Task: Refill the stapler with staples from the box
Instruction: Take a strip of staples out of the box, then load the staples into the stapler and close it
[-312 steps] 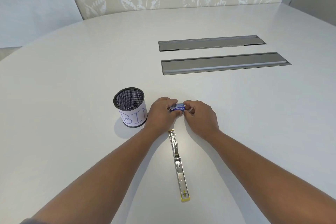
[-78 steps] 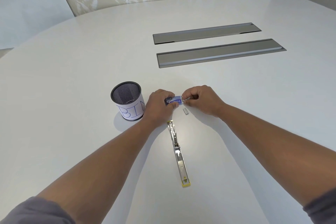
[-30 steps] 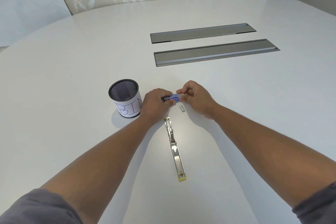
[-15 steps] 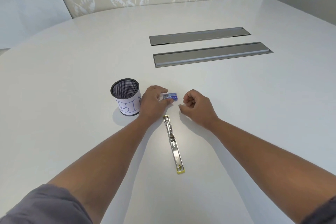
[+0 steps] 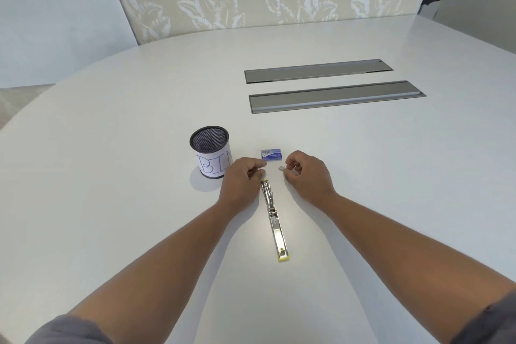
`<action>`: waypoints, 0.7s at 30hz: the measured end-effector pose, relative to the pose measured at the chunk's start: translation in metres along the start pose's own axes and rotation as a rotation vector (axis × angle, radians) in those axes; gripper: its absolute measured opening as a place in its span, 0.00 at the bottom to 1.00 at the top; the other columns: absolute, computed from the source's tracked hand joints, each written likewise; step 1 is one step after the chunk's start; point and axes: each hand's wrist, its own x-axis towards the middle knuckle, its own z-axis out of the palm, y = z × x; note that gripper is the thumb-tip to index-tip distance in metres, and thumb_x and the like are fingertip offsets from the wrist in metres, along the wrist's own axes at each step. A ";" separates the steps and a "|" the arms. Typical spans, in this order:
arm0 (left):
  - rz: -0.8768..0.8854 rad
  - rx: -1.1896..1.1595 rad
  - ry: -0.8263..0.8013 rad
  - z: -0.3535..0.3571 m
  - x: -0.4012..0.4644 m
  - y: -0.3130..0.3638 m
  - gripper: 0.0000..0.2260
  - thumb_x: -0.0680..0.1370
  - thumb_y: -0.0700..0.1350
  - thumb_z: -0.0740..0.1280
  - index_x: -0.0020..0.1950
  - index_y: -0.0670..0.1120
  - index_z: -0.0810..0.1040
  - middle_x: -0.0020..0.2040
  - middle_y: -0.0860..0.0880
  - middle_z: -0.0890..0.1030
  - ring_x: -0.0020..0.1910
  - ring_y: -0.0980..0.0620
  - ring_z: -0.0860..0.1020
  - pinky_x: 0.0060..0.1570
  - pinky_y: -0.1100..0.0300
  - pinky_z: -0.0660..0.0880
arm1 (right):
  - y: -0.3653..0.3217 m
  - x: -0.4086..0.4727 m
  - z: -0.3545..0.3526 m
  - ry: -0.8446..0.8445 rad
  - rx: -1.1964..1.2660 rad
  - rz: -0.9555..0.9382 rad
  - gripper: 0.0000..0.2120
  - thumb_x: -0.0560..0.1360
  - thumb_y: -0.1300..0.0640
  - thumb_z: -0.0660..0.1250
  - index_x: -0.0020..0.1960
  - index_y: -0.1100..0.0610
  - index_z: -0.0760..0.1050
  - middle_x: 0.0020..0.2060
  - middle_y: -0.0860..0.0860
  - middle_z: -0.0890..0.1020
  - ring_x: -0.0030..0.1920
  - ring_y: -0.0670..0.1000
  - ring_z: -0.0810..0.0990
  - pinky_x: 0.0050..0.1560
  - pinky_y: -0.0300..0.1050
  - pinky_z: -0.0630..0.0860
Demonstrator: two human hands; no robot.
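The stapler (image 5: 274,220) lay opened flat on the white counter (image 5: 111,176), between the two hands. The right hand (image 5: 307,176) pinched a staple strip (image 5: 281,168) in a narrow grip. The left hand (image 5: 243,179), fingers curled, rested at the stapler's far end; whether it held anything could not be told. The staple box (image 5: 271,154) sat just beyond, with a mesh cup (image 5: 210,155) to its left.

We cannot read the print on the staple box (image 5: 271,154): too small. The left hand (image 5: 242,179) covers the last letter on the cup (image 5: 211,155). The staple strip (image 5: 282,168) is partly hidden by the right hand (image 5: 306,173). The bench (image 5: 111,176) runs off-frame.
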 end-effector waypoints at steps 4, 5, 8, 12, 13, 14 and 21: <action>0.002 0.011 -0.007 -0.003 -0.005 0.000 0.10 0.78 0.40 0.70 0.56 0.51 0.84 0.51 0.55 0.83 0.49 0.63 0.81 0.53 0.68 0.75 | -0.003 -0.005 0.001 -0.020 -0.012 -0.017 0.04 0.71 0.56 0.70 0.42 0.49 0.76 0.34 0.45 0.80 0.37 0.47 0.77 0.40 0.47 0.75; -0.001 0.004 -0.009 -0.002 -0.005 0.001 0.10 0.78 0.40 0.70 0.57 0.50 0.84 0.52 0.54 0.84 0.51 0.60 0.82 0.54 0.65 0.76 | -0.003 -0.006 0.000 -0.011 0.009 -0.011 0.04 0.71 0.56 0.70 0.41 0.49 0.75 0.33 0.44 0.80 0.35 0.45 0.76 0.39 0.45 0.75; -0.017 -0.020 -0.031 -0.003 -0.004 0.006 0.10 0.79 0.41 0.69 0.59 0.47 0.84 0.54 0.51 0.85 0.53 0.54 0.83 0.58 0.60 0.77 | -0.006 -0.010 -0.001 0.029 0.127 0.027 0.08 0.71 0.55 0.73 0.38 0.49 0.75 0.31 0.39 0.79 0.33 0.43 0.76 0.37 0.40 0.73; 0.008 -0.031 -0.048 -0.007 -0.002 0.011 0.09 0.81 0.43 0.69 0.60 0.46 0.84 0.53 0.50 0.86 0.53 0.54 0.83 0.56 0.63 0.76 | -0.016 -0.016 0.004 0.026 0.280 0.018 0.07 0.71 0.58 0.74 0.39 0.50 0.76 0.30 0.39 0.80 0.31 0.42 0.76 0.37 0.37 0.74; 0.008 -0.042 -0.050 -0.008 -0.002 0.012 0.10 0.81 0.43 0.69 0.60 0.46 0.84 0.52 0.51 0.86 0.52 0.55 0.83 0.55 0.65 0.75 | -0.019 -0.016 0.006 0.029 0.307 0.014 0.07 0.71 0.59 0.73 0.40 0.51 0.76 0.31 0.40 0.80 0.32 0.42 0.77 0.37 0.38 0.76; 0.005 -0.054 -0.057 -0.008 -0.002 0.013 0.10 0.81 0.43 0.69 0.61 0.46 0.84 0.52 0.51 0.87 0.52 0.55 0.83 0.54 0.67 0.75 | -0.021 -0.016 0.007 0.031 0.330 0.010 0.07 0.71 0.60 0.73 0.40 0.51 0.76 0.32 0.41 0.81 0.32 0.43 0.78 0.38 0.39 0.77; -0.039 -0.099 -0.113 -0.005 0.000 0.013 0.07 0.79 0.41 0.72 0.56 0.44 0.86 0.48 0.47 0.88 0.46 0.50 0.85 0.52 0.59 0.80 | -0.024 -0.017 0.013 0.007 0.341 -0.032 0.05 0.71 0.58 0.72 0.39 0.52 0.76 0.33 0.48 0.83 0.35 0.52 0.83 0.41 0.50 0.82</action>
